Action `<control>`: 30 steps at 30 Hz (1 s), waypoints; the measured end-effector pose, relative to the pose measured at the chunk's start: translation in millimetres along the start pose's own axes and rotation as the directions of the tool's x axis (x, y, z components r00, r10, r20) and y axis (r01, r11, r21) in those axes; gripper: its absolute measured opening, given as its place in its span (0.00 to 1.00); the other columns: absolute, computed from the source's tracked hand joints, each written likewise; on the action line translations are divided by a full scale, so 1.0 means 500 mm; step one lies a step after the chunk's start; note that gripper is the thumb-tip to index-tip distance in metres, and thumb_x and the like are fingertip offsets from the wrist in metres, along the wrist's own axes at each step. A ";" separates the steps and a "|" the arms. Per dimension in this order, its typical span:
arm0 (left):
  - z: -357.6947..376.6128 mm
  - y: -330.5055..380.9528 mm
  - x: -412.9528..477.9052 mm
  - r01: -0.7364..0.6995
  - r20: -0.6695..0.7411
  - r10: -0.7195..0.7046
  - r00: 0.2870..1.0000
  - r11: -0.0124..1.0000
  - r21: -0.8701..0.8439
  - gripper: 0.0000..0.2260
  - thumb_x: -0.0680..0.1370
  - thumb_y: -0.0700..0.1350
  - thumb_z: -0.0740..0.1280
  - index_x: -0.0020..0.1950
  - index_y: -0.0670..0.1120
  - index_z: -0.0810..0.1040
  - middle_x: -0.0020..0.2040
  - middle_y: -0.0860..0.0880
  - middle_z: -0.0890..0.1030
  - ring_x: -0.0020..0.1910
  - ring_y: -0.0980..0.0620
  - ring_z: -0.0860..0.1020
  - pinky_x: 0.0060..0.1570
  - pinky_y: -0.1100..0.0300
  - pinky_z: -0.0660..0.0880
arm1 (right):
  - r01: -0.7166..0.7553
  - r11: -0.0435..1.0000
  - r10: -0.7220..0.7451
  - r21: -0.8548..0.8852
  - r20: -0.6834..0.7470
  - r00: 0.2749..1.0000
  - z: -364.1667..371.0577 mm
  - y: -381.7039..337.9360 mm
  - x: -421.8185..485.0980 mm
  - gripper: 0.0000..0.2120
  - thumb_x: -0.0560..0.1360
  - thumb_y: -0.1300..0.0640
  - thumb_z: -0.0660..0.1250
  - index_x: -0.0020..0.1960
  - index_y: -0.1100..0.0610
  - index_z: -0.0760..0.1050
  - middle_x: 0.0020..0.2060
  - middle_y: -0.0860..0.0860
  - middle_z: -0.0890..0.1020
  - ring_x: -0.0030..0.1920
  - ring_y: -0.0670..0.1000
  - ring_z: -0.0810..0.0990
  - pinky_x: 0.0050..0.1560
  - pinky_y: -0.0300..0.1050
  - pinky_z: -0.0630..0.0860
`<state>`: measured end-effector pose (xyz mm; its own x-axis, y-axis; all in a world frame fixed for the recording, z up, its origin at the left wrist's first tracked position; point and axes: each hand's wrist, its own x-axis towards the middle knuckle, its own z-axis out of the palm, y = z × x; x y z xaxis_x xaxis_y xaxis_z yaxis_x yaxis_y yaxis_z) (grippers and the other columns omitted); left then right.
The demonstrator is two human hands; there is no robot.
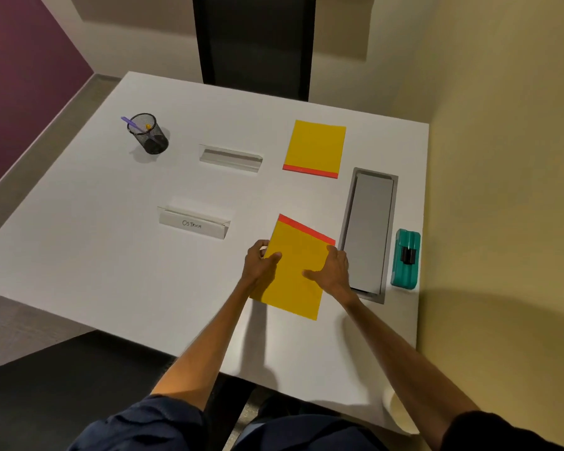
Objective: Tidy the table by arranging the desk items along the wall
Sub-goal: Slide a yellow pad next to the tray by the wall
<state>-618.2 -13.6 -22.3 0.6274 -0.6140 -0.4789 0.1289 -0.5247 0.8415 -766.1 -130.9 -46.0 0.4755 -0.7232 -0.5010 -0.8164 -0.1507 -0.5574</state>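
Observation:
A yellow notepad with a red top strip (298, 252) lies tilted on the white table (95, 255), near the front. My left hand (261, 262) grips its left edge, thumb on top. My right hand (331, 271) holds its right edge, thumb resting flat on the page. A second yellow notepad (315, 148) lies farther back. A black mesh pen cup (149, 133) with a purple pen stands at the back left. Two clear name-card holders sit mid-table, one blank (230, 157), one labelled "OSTRICH" (194, 222). A teal whiteboard eraser (406, 258) rests by the right wall.
A grey cable-tray lid (368, 234) is set into the table just right of my right hand. The yellow wall (502, 190) runs along the table's right edge. A dark chair back (254, 43) stands behind the far edge.

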 end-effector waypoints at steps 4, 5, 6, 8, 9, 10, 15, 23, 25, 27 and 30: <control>-0.010 0.056 0.012 -0.070 0.088 0.068 0.994 0.997 0.025 0.16 0.79 0.38 0.68 0.65 0.35 0.73 0.59 0.33 0.80 0.57 0.33 0.80 0.60 0.38 0.77 | 0.086 0.996 -0.082 0.017 -0.168 0.982 -0.045 -0.030 0.000 0.49 0.69 0.40 0.76 0.78 0.57 0.55 0.75 0.58 0.61 0.77 0.58 0.58 0.76 0.56 0.63; -0.012 0.070 0.013 -0.082 0.121 0.077 0.990 0.996 0.031 0.16 0.78 0.38 0.69 0.64 0.34 0.74 0.58 0.32 0.80 0.57 0.32 0.80 0.61 0.36 0.75 | 0.116 0.993 -0.117 -0.015 -0.211 0.971 -0.058 -0.038 0.002 0.49 0.69 0.39 0.75 0.79 0.57 0.55 0.77 0.57 0.59 0.79 0.58 0.55 0.77 0.56 0.59; -0.014 0.083 0.013 -0.092 0.156 0.084 0.984 0.995 0.039 0.17 0.78 0.39 0.70 0.64 0.34 0.74 0.57 0.32 0.80 0.57 0.31 0.79 0.61 0.35 0.75 | 0.147 0.988 -0.152 -0.040 -0.247 0.957 -0.070 -0.047 0.003 0.49 0.69 0.39 0.75 0.79 0.57 0.55 0.78 0.56 0.58 0.80 0.57 0.53 0.79 0.56 0.56; -0.019 0.109 0.011 -0.128 0.212 0.110 0.971 0.989 0.074 0.22 0.73 0.44 0.72 0.64 0.35 0.75 0.56 0.31 0.80 0.56 0.31 0.80 0.61 0.37 0.75 | 0.202 0.979 -0.192 0.013 -0.253 0.948 -0.095 -0.064 0.004 0.45 0.70 0.41 0.75 0.78 0.57 0.58 0.77 0.56 0.61 0.79 0.57 0.56 0.78 0.57 0.59; -0.020 0.120 0.009 -0.152 0.238 0.127 0.963 0.984 0.092 0.24 0.71 0.46 0.71 0.64 0.35 0.75 0.56 0.31 0.80 0.55 0.32 0.80 0.61 0.39 0.76 | 0.220 0.972 -0.198 0.077 -0.226 0.954 -0.105 -0.069 0.004 0.42 0.71 0.43 0.75 0.77 0.56 0.61 0.75 0.56 0.66 0.77 0.58 0.63 0.75 0.58 0.65; -0.021 0.129 0.008 -0.176 0.262 0.143 0.954 0.979 0.105 0.25 0.71 0.47 0.70 0.64 0.35 0.76 0.56 0.30 0.80 0.53 0.34 0.80 0.59 0.41 0.76 | 0.230 0.965 -0.202 0.127 -0.204 0.958 -0.115 -0.072 0.004 0.37 0.72 0.45 0.75 0.74 0.56 0.64 0.71 0.57 0.72 0.72 0.58 0.70 0.71 0.57 0.71; -0.023 0.161 0.025 -0.198 0.366 0.117 0.923 0.961 0.195 0.15 0.79 0.38 0.68 0.64 0.35 0.74 0.57 0.32 0.79 0.50 0.42 0.79 0.49 0.53 0.77 | 0.232 0.950 -0.183 0.210 -0.226 0.957 -0.140 -0.063 -0.008 0.23 0.77 0.47 0.70 0.65 0.60 0.73 0.59 0.58 0.81 0.58 0.58 0.81 0.61 0.57 0.79; -0.057 0.124 0.025 -0.048 0.408 -0.145 0.901 0.903 0.428 0.11 0.81 0.48 0.67 0.57 0.42 0.76 0.55 0.36 0.81 0.50 0.44 0.80 0.57 0.49 0.76 | 0.123 0.918 0.030 0.376 -0.377 0.926 -0.135 0.012 -0.040 0.17 0.78 0.53 0.70 0.60 0.63 0.72 0.53 0.60 0.81 0.51 0.59 0.80 0.46 0.46 0.74; -0.045 0.113 0.013 -0.031 0.387 -0.084 0.918 0.959 0.282 0.11 0.81 0.48 0.67 0.58 0.42 0.77 0.54 0.39 0.81 0.53 0.47 0.78 0.61 0.47 0.75 | 0.064 0.904 0.112 0.423 -0.379 0.919 -0.131 0.032 -0.048 0.19 0.78 0.52 0.70 0.61 0.64 0.72 0.53 0.61 0.81 0.53 0.61 0.81 0.48 0.46 0.74; -0.015 0.106 -0.001 0.018 0.327 -0.046 0.944 0.996 0.087 0.11 0.80 0.46 0.68 0.59 0.41 0.77 0.54 0.41 0.80 0.54 0.45 0.78 0.62 0.45 0.75 | 0.006 0.880 0.195 0.475 -0.372 0.908 -0.124 0.046 -0.054 0.21 0.77 0.52 0.70 0.64 0.63 0.72 0.56 0.60 0.80 0.57 0.61 0.80 0.51 0.47 0.75; 0.038 0.089 -0.021 0.030 0.230 -0.021 0.973 0.999 -0.037 0.18 0.78 0.39 0.70 0.67 0.38 0.74 0.59 0.36 0.80 0.56 0.40 0.79 0.60 0.41 0.76 | -0.080 0.878 0.280 0.471 -0.371 0.885 -0.118 0.064 -0.062 0.25 0.77 0.50 0.71 0.67 0.63 0.71 0.62 0.60 0.77 0.63 0.61 0.77 0.62 0.53 0.75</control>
<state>-633.6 -41.9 15.5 0.4313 -0.7218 -0.5413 0.1759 -0.5212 0.8351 -826.3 -152.9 -9.0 0.0711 -0.9326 -0.3538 -0.6008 0.2431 -0.7616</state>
